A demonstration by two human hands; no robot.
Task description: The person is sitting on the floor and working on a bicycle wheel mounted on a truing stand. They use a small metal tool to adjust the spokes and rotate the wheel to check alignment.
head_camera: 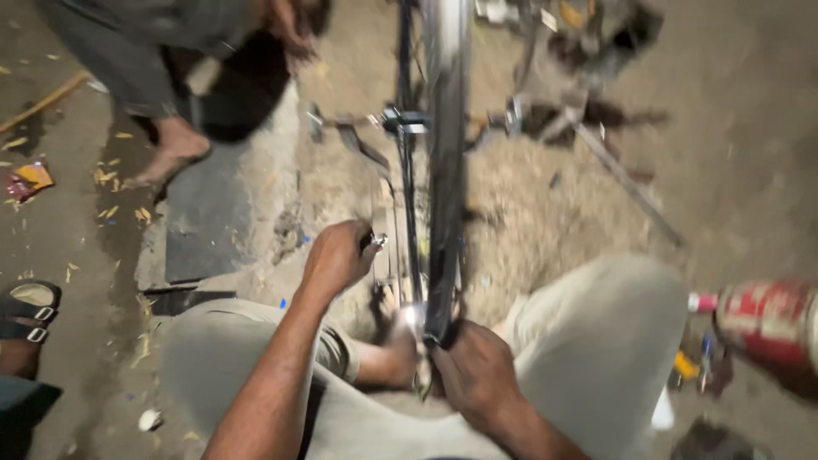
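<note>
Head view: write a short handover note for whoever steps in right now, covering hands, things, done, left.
Left hand: closed on a small metal tool beside the bicycle wheel.
Right hand: gripping the wheel's tyre at its near end, between the knees.
Wheel stands upright on sandy ground; red can lies to the right.
Done: too blurred to tell.
Left: fittings around the axle look unfinished.

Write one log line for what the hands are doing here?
left hand: grips small metal tool | right hand: holds bicycle wheel | ground: dirt
</note>
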